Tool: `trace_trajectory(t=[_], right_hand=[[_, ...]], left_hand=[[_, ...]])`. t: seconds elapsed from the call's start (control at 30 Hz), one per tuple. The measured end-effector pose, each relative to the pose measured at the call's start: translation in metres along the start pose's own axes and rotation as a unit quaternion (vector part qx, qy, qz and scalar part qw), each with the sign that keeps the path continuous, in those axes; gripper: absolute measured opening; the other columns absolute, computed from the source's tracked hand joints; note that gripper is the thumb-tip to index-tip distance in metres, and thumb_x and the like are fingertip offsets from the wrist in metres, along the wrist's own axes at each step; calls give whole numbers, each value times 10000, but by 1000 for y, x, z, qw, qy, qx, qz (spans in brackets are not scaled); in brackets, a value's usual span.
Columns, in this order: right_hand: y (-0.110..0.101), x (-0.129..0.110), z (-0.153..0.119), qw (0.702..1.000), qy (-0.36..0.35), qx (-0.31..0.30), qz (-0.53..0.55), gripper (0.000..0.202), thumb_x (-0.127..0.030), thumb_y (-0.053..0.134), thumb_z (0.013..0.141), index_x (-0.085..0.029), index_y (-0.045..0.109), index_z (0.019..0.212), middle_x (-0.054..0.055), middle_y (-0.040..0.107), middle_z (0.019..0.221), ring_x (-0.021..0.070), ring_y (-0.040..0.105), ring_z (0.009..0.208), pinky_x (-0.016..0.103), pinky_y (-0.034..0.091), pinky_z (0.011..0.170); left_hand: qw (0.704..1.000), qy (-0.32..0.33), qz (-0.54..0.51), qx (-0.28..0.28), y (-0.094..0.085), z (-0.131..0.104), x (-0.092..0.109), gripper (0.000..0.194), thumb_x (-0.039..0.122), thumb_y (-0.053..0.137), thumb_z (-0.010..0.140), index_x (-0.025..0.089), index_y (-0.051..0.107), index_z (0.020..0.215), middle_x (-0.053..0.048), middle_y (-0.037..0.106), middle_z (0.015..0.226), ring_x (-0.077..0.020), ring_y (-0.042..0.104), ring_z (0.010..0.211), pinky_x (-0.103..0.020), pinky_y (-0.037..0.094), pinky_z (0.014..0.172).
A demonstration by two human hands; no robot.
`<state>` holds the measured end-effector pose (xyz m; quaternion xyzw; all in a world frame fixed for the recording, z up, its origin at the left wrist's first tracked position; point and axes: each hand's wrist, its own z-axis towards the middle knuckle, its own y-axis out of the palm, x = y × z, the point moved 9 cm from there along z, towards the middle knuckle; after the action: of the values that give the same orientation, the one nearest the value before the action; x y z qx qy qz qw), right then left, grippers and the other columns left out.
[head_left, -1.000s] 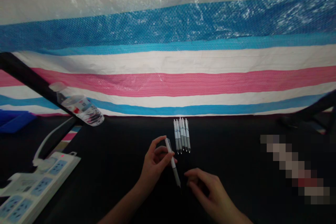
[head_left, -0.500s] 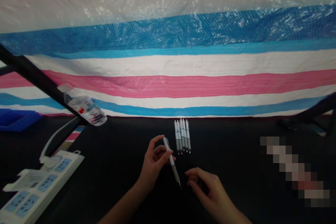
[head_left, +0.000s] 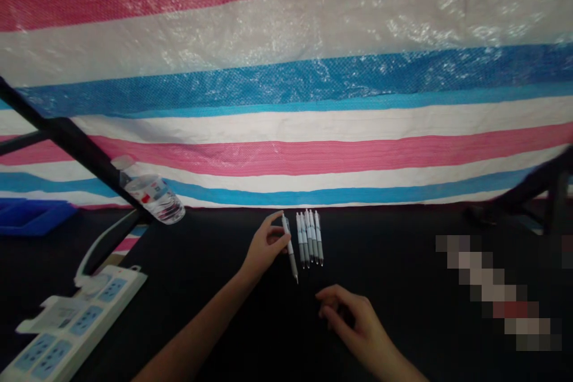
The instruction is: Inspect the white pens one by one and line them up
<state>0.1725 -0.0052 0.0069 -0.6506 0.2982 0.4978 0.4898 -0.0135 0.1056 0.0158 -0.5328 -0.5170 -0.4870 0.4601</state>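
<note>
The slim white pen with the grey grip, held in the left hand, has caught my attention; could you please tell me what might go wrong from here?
The slim white-and-grey pen is held only by the fingers of the left hand, so it could slip or swivel.

It is close beside the row of white-and-grey pens, so a sideways nudge might push them out of line.
</note>
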Motion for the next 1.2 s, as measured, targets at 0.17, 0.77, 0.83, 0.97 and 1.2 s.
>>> trace_trajectory(t=[0.17, 0.77, 0.83, 0.97, 1.2], right_hand=[[0, 4, 2, 1000, -10, 2, 10, 186, -292, 540, 938, -189, 655, 1041, 18, 685, 766, 148, 615, 644, 258, 455, 608], [-42, -27, 44, 967, -151, 25, -204, 463, -158, 575, 876, -209, 535, 1335, 120, 617, 1282, 261, 564, 1191, 454, 453, 1047], [-36, -25, 52, 948, -179, 7, -265, 567, -155, 582, 883, -220, 454, 1432, 122, 542, 1416, 271, 476, 1312, 478, 387, 1122], [-24, -10, 61, 909, -184, -13, -375, 666, -144, 530, 927, -263, 299, 1540, 89, 368, 1587, 306, 287, 1459, 542, 343, 1142], [-23, -10, 63, 898, -199, -26, -392, 585, -202, 582, 936, -271, 402, 1488, 97, 497, 1489, 305, 459, 1312, 534, 410, 1081]], left_hand=[[994, 50, 96, 10, 2, 27, -7, 593, 222, 710, 758, 198, 559, 1331, -6, 615, 917, -118, 662, 597, -287, 591, 585], [914, 228, 298, -152, 25, -32, 5, 754, 166, 829, 688, 277, 540, 1376, -104, 541, 1402, -286, 510, 1294, -478, 485, 1059], [896, 248, 339, -142, 29, -30, 4, 783, 194, 865, 663, 270, 547, 1374, -112, 547, 1403, -300, 495, 1305, -510, 435, 1098], [869, 275, 387, -139, 39, -26, 6, 772, 217, 890, 651, 261, 570, 1353, -114, 583, 1377, -301, 517, 1268, -514, 427, 1088], [845, 301, 414, -151, 53, -23, 11, 625, 268, 890, 664, 244, 658, 1244, -87, 662, 1288, -290, 557, 1151, -487, 471, 1015]])
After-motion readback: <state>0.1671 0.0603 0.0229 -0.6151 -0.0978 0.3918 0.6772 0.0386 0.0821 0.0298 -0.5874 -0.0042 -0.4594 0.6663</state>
